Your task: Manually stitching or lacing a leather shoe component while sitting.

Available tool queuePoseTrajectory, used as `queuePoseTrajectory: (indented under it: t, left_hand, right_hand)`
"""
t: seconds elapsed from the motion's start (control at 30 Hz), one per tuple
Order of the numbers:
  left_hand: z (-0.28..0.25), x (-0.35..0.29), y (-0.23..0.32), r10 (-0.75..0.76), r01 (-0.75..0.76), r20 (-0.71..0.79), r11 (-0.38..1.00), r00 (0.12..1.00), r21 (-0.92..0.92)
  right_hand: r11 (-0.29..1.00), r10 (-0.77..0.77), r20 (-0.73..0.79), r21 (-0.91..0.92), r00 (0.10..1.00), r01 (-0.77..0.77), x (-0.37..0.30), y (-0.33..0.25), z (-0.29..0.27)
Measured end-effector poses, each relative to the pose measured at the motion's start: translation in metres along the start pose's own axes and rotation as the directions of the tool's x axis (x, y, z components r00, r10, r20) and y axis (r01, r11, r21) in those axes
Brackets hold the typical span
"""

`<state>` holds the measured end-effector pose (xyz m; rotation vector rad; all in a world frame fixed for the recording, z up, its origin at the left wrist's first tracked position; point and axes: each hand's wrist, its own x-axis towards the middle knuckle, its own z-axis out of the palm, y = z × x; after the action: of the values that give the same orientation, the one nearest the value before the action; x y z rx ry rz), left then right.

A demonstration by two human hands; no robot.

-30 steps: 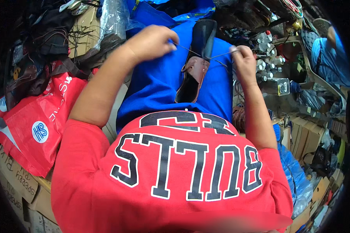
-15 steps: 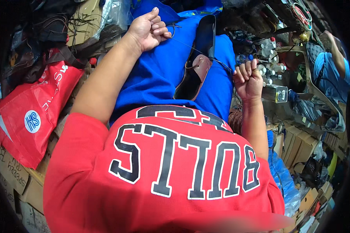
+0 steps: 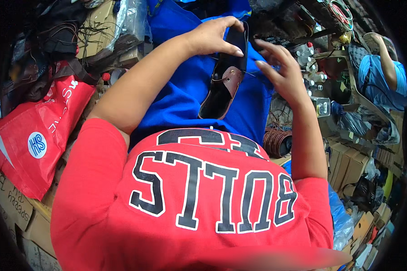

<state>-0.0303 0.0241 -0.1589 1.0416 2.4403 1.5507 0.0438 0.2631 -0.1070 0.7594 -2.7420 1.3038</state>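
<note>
A dark shoe [image 3: 232,83] with a brown leather piece and eyelets lies lengthwise on my lap, over blue trousers [image 3: 176,86]. My left hand [image 3: 215,38] is closed over the shoe's far part, thumb on one side and fingers on the other. To the right of the shoe, my right hand [image 3: 280,67] is held with thumb and curved fingers apart, and nothing shows between them. A thin dark cord runs through the eyelet area and out toward the right hand; its far end is hard to make out.
At left lie a red bag [image 3: 36,131] and cardboard boxes [image 3: 13,203]. Several small bottles [image 3: 307,58] and a clear square container [image 3: 322,107] stand at right. A coil of brown cord [image 3: 278,141] sits beside my right forearm. Another person in blue [image 3: 382,79] is at far right.
My left hand has come from the left, where it was closed with a thread stretching from it, onto the shoe. My right hand has opened from a curled grip and moved slightly farther away.
</note>
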Motion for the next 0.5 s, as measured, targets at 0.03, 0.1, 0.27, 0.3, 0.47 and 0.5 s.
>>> queuePoseTrajectory:
  t: [0.03,0.1,0.27,0.3,0.47,0.5]
  left_hand:
    - [0.001,0.002,-0.002,-0.049,0.049,0.001,0.998,0.999,0.048]
    - [0.002,0.003,-0.003,-0.160,0.155,0.109,0.986,0.981,0.056]
    - [-0.007,0.003,-0.007,-0.316,0.340,0.156,0.925,0.936,-0.168]
    - [-0.007,0.004,-0.008,-0.352,0.372,0.146,0.917,0.924,-0.146]
    - [0.002,0.011,-0.009,-0.255,0.272,0.100,0.936,0.962,-0.223]
    - [0.005,0.011,-0.007,-0.314,0.361,0.184,0.861,0.932,-0.360]
  right_hand:
    - [0.997,0.005,0.063,-0.081,0.998,0.000,0.014,-0.006,0.003]
    - [0.959,0.085,0.105,-0.280,0.991,-0.052,0.033,-0.016,0.010]
    - [0.871,0.223,0.092,-0.466,0.971,-0.156,0.045,-0.018,0.008]
    - [0.838,0.271,0.059,-0.505,0.961,-0.205,0.044,-0.016,0.008]
    - [0.862,0.380,-0.001,-0.363,0.925,-0.354,0.039,-0.001,0.020]
    - [0.881,0.388,-0.026,-0.282,0.921,-0.379,0.039,0.002,0.023]
